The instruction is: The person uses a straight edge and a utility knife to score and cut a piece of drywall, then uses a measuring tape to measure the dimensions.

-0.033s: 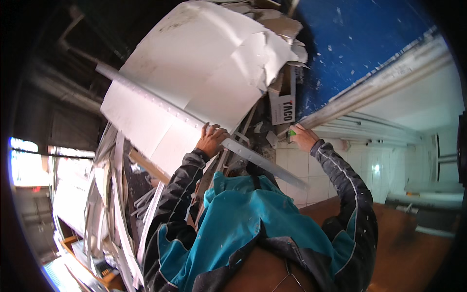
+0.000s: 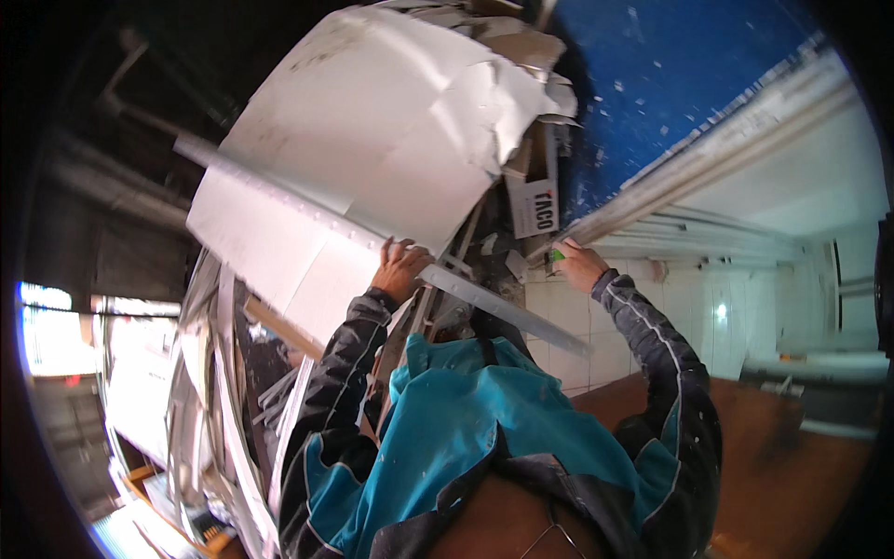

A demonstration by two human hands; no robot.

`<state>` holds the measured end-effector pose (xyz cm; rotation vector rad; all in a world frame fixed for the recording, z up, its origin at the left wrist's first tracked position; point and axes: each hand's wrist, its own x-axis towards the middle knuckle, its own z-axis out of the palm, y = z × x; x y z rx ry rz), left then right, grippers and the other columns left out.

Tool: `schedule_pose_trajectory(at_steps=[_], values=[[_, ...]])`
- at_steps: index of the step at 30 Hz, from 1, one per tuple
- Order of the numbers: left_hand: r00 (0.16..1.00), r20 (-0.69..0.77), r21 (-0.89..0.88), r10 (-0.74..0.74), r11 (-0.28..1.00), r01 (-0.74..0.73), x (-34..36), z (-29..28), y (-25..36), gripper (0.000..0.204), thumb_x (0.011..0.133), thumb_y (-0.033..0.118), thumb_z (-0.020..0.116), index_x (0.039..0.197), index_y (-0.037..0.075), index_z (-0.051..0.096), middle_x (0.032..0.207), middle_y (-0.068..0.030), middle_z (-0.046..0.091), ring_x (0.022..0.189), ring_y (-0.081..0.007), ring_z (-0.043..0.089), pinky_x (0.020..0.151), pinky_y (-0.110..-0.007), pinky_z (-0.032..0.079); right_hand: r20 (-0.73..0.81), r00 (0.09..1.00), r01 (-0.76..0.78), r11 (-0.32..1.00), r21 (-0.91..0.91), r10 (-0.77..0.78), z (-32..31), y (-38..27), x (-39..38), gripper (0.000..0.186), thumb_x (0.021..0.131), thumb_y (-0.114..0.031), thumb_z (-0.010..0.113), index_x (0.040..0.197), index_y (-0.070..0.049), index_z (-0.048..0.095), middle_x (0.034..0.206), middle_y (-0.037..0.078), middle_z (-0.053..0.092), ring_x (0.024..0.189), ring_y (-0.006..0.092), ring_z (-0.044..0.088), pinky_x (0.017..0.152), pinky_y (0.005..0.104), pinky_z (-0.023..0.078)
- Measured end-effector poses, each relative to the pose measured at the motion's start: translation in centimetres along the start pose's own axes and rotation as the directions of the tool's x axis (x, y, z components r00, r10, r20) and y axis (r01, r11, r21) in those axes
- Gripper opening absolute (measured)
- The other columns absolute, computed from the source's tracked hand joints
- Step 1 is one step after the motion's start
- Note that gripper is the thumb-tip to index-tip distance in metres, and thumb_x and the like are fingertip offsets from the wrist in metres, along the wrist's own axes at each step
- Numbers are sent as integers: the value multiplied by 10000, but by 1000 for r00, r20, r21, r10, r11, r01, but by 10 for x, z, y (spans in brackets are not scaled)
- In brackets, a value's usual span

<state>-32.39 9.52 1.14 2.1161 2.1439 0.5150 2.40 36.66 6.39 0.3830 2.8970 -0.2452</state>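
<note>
My left hand [image 2: 400, 269] is closed around a long, pale metal strip [image 2: 503, 307] with a row of round marks along it. The strip runs slantwise from the upper left down to the right, in front of my body. Beneath its far half lies a big white sheet [image 2: 363, 130], creased and torn at its right edge. Off to the right, my right hand [image 2: 582, 266] is closed on a small green object [image 2: 557, 254], mostly hidden by the fingers. That hand is apart from the strip, beside the end of a long pale beam [image 2: 643, 200].
A torn cardboard box [image 2: 535, 212] sits between the sheet and a blue, white-flecked surface [image 2: 689, 84]. Many long, thin strips [image 2: 226, 373] stand in a bundle at left, close to my left arm. White tiles [image 2: 559, 321] and a brown surface [image 2: 773, 466] lie at right.
The whole view has shifted slightly. Both hands keep their grips and nearly the same places; the strip has hardly moved.
</note>
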Motion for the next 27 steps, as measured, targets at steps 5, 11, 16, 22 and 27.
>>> schedule_pose_trajectory(at_steps=[5, 11, 16, 22, 27], values=[[997, 62, -21, -44, 999, 46, 14, 8, -14, 582, 715, 296, 842, 1268, 256, 666, 1466, -18, 462, 1441, -347, 293, 1214, -591, 144, -161, 940, -248, 925, 288, 302, 40, 12, -63, 121, 843, -137, 696, 931, -77, 754, 1254, 149, 601, 1190, 340, 543, 969, 443, 512], [986, 93, 71, -139, 989, 133, 15, -8, -3, 723, 693, 173, 855, 1360, 275, 594, 1582, -64, 337, 1471, -414, 229, 1197, -608, 163, -361, 598, -480, 681, 553, 715, 105, 48, -137, 192, 812, -164, 763, 946, -27, 753, 1178, 191, 668, 1097, 342, 617, 931, 411, 517], [941, 81, 132, -330, 939, 318, 27, -11, 30, 972, 682, 77, 835, 1531, 272, 405, 1653, -159, 183, 1499, -480, 114, 1189, -637, 141, -196, 289, -321, 288, 902, 937, 173, 106, -181, 312, 827, -282, 733, 926, 13, 747, 915, 176, 738, 865, 323, 707, 818, 395, 536], [929, -82, 65, -362, 928, 367, 63, 39, 144, 819, 668, 143, 645, 1472, 162, 487, 1609, -171, 310, 1497, -497, 137, 1182, -666, 125, 43, 58, -190, -31, 981, 997, 224, 202, -176, 283, 860, -296, 747, 914, -19, 770, 865, 133, 757, 832, 242, 716, 749, 377, 539], [948, 58, 92, -314, 947, 308, 92, 93, 225, 655, 775, 337, 662, 1393, 140, 568, 1608, -160, 324, 1510, -440, 149, 1165, -694, 141, 242, -160, -34, -251, 967, 957, 349, 328, -153, 281, 861, -276, 776, 1113, -153, 778, 926, 128, 771, 817, 284, 726, 796, 466, 607]])
